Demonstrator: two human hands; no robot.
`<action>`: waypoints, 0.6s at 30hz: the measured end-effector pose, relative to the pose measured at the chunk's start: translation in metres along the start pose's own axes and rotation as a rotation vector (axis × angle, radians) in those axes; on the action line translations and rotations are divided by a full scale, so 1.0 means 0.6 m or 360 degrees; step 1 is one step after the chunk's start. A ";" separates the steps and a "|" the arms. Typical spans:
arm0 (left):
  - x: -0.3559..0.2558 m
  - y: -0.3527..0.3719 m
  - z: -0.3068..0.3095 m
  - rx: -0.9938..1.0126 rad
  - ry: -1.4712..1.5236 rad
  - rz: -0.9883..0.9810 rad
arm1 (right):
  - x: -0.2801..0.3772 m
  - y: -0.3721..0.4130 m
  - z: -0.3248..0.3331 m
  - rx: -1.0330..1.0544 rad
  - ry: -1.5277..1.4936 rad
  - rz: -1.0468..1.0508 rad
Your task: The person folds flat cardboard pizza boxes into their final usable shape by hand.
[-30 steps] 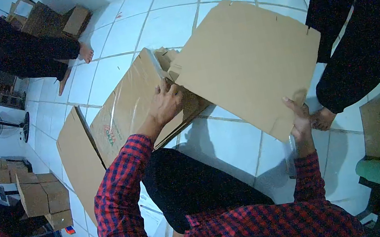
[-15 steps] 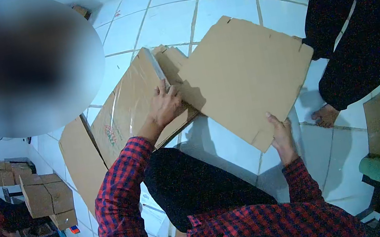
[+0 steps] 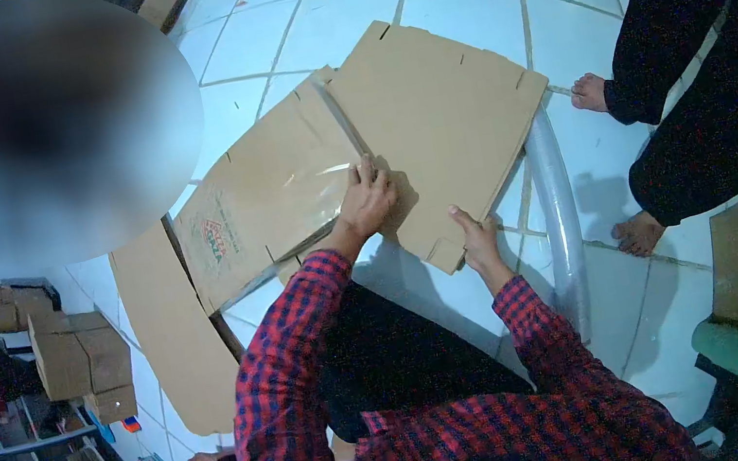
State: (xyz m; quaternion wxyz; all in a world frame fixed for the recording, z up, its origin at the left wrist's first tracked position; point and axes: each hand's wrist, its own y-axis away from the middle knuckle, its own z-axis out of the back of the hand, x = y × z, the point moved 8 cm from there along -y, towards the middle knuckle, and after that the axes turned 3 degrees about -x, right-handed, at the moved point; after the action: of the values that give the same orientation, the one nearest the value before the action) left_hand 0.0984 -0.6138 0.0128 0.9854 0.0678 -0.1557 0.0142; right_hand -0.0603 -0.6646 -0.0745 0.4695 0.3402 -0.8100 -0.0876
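Observation:
A flat brown cardboard sheet (image 3: pixel 438 119) with slots along its edges slants over the floor. My right hand (image 3: pixel 482 245) is closed on its near corner, thumb on top and fingers underneath. Left of the sheet lies a flat cardboard pack (image 3: pixel 270 174) wrapped in clear plastic, with red and green print. My left hand (image 3: pixel 368 199) is on the pack's right edge, its fingers curled over the shiny plastic there. The sheet's left edge meets the pack's right edge. More cardboard (image 3: pixel 164 355) lies beyond the pack on the left.
A long, clear plastic tube (image 3: pixel 560 226) lies right of the sheet. Another person's feet (image 3: pixel 636 235) stand at the right. Cardboard boxes (image 3: pixel 84 350) are at the left, with a seated person behind them. A green cylindrical object (image 3: pixel 734 349) lies at lower right.
My right hand has brought the cardboard sheet left against the wrapped pack, uncovering the clear plastic tube. My left hand has moved right along with the pack's edge. The view has shifted slightly.

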 end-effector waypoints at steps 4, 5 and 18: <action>0.010 0.009 0.040 -0.0187 0.0546 0.0239 | -0.008 -0.001 0.010 -0.0004 0.0043 -0.0016; 0.019 0.024 0.071 -0.0387 0.0795 0.0277 | -0.006 0.001 0.007 0.0011 0.0072 -0.0033; 0.208 0.915 -0.118 -0.0721 0.0913 0.2835 | 0.147 0.148 -0.053 -0.0320 0.1237 0.1419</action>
State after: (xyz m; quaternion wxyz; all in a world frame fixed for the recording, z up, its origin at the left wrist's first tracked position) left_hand 0.2121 -0.0593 0.0553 0.6034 -0.2732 0.0978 0.7428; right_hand -0.1046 -0.6482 0.0455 0.7527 -0.0714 -0.6313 0.1725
